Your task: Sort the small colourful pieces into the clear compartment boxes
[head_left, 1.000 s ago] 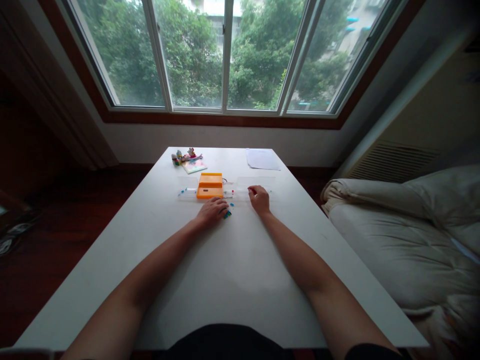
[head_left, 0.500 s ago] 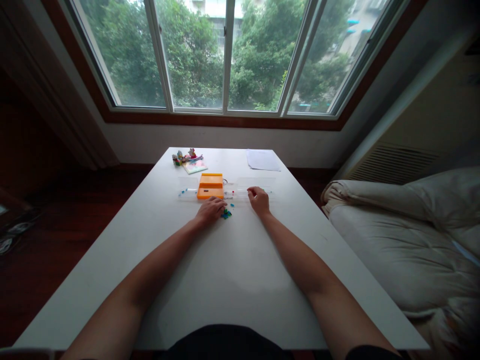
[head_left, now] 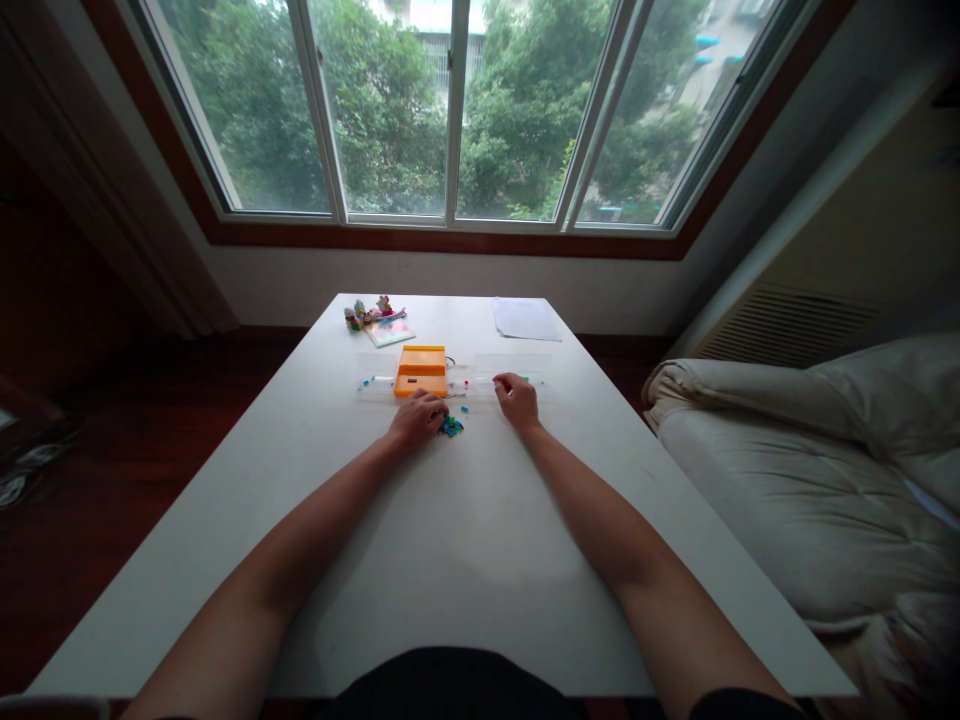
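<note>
Both my arms reach far across a white table [head_left: 465, 560]. My left hand [head_left: 417, 416] rests knuckles-up just in front of an orange box [head_left: 421, 371], its fingers curled against a small pile of blue and green pieces [head_left: 451, 427]. My right hand [head_left: 516, 398] lies to the right, fingers curled onto a long clear strip [head_left: 525, 381] that runs sideways across the table and carries small coloured bits. What either hand holds is too small to make out.
A colourful booklet [head_left: 389, 332] and small toy figures [head_left: 365, 313] sit at the table's far left. A white paper sheet [head_left: 525, 319] lies at the far right. A bed with pale quilts [head_left: 817, 470] stands right of the table. Windows fill the far wall.
My left hand has shifted slightly left and back, uncovering more of the blue and green pieces. My right hand has barely moved.
</note>
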Available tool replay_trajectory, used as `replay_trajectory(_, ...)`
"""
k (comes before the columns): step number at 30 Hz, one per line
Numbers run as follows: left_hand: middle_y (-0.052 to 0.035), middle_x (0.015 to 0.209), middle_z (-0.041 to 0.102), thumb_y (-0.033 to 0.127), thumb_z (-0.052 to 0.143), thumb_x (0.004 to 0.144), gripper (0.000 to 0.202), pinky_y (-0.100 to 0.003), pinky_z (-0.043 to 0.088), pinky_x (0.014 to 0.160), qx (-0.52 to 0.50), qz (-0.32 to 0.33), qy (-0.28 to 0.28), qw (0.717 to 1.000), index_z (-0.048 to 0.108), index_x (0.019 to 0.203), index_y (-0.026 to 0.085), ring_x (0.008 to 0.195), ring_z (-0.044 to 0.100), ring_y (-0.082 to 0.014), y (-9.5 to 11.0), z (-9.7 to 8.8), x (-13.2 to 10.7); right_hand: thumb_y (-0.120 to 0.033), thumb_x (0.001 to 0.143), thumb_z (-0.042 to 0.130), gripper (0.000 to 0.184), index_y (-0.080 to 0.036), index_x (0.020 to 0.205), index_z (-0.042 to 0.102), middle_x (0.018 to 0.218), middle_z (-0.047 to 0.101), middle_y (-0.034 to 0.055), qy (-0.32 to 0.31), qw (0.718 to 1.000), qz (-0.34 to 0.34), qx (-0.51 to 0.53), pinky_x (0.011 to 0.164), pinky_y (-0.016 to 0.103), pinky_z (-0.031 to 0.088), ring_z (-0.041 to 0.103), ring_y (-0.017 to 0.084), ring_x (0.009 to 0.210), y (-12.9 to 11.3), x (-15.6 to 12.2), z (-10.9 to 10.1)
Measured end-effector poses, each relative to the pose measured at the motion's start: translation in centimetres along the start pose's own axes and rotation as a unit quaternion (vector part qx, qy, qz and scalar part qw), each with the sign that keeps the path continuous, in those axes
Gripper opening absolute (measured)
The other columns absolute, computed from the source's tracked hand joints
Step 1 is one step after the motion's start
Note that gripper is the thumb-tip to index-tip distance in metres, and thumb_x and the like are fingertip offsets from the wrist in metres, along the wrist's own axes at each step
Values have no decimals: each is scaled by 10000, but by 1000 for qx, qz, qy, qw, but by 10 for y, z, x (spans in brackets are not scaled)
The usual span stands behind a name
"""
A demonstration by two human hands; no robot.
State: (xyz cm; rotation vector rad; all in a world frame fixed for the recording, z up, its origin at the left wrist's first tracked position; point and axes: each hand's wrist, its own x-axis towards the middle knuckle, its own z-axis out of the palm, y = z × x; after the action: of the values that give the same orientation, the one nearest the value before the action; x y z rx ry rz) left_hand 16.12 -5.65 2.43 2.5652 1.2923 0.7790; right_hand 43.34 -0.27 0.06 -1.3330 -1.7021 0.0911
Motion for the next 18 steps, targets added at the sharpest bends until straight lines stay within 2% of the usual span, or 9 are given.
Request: replay_trajectory(18,-50,1149,709,234,577,917,290,-401,469,1012,26,38,-22,999,739,1154,271,1130,551,-240,1,5,0,-303,898,509,236,-203,930,720,817,697,44,-13,1000,1,4,761,317,472,612,208,752,0,-1,0)
